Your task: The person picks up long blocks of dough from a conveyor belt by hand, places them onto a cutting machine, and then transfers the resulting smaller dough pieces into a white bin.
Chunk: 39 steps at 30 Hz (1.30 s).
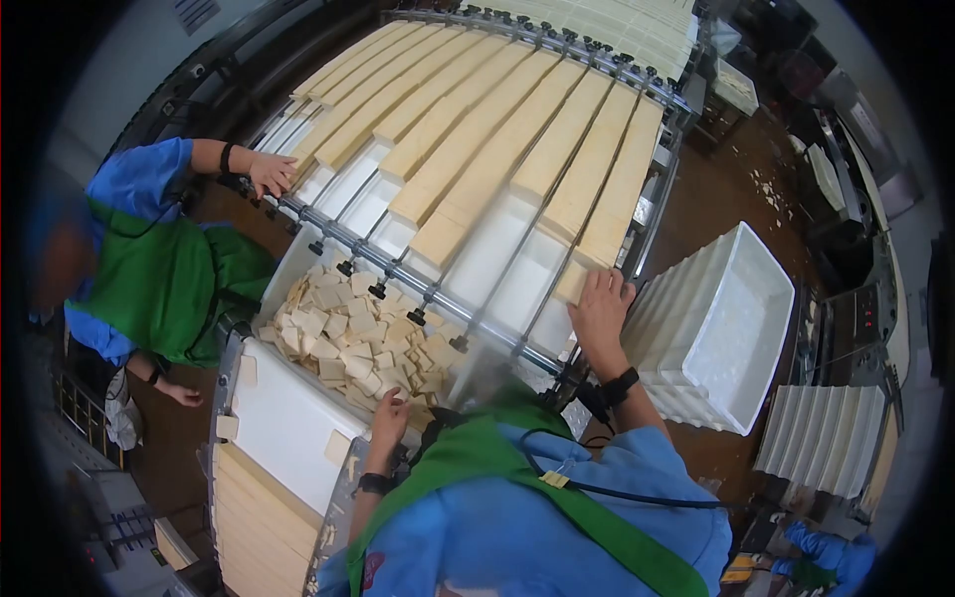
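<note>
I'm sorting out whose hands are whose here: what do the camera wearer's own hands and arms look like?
The left hand and right hand are ungloved, each with a black wristband at the wrist. The forearms are uncovered below blue sleeves. A thin black cable crosses the blue top.

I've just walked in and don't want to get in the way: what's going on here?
The person's right hand is at the near end of a pale slab, one of a row lying side by side. The left hand is by a bin of loose, flat pieces. A co-worker's hand is at the row's left side.
</note>
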Motion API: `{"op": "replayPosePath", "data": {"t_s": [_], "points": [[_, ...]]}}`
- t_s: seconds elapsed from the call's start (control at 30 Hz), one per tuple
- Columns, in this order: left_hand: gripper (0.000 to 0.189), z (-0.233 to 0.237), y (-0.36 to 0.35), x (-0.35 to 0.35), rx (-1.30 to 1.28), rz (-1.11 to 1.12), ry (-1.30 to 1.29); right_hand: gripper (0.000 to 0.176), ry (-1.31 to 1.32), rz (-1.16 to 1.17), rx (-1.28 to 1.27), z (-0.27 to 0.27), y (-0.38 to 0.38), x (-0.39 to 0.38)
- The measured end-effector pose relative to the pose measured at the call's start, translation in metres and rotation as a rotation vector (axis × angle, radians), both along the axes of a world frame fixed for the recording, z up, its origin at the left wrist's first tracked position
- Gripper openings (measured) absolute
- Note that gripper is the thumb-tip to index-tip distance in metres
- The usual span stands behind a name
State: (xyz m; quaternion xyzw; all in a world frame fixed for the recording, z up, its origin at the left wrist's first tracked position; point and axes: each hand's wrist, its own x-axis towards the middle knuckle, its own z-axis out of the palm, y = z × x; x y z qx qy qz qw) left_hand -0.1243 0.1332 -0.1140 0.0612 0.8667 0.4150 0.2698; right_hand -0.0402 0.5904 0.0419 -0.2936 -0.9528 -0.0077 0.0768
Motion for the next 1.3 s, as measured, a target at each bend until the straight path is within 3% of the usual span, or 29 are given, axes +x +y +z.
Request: {"op": "replayPosePath", "data": {"t_s": [0.17,0.2,0.27,0.47,0.53,0.6,0.77,0.87,1.0,1.03,1.13,1.2,1.3], "points": [[0.05,-0.022,-0.003,0.001,-0.011,0.024,0.044,0.082,0.018,-0.073,0.369,-0.018,0.017,-0.016],[0.05,-0.018,-0.002,0.003,-0.009,0.03,0.041,0.082,0.016,-0.066,0.371,-0.011,0.013,-0.018],[0.049,-0.012,-0.002,0.004,-0.029,0.01,0.038,0.09,-0.03,0.009,0.061,0.003,0.005,-0.02],[0.046,-0.013,-0.006,0.011,-0.049,0.03,0.1,0.1,-0.041,0.009,0.132,-0.038,0.032,-0.03],[0.045,-0.008,-0.006,0.012,-0.01,0.074,0.062,0.102,-0.046,0.033,0.092,-0.026,0.032,-0.031],[0.045,-0.001,-0.006,0.012,0.031,0.134,0.027,0.105,-0.076,-0.011,-0.13,-0.006,0.028,-0.035],[0.044,0.03,-0.005,0.01,0.138,0.221,0.104,0.117,0.094,0.165,-0.03,0.012,0.008,-0.083],[0.044,0.045,-0.005,0.009,0.143,0.236,0.14,0.119,-0.082,0.125,0.085,-0.001,0.012,-0.121],[0.042,0.04,-0.013,0.014,0.129,0.29,0.113,0.117,-0.203,0.103,0.31,-0.022,0.041,-0.148],[0.041,0.039,-0.016,0.018,0.153,0.316,0.132,0.105,-0.226,0.108,0.239,-0.016,0.043,-0.148],[0.039,0.041,-0.026,0.027,0.209,0.375,0.121,0.093,-0.244,0.12,0.231,-0.008,0.043,-0.148],[0.038,0.047,-0.03,0.032,0.241,0.395,0.091,0.091,-0.179,0.14,0.245,-0.039,0.06,-0.15],[0.038,0.063,-0.031,0.032,0.272,0.433,0.095,0.089,-0.121,0.165,0.256,-0.045,0.065,-0.15]]}}
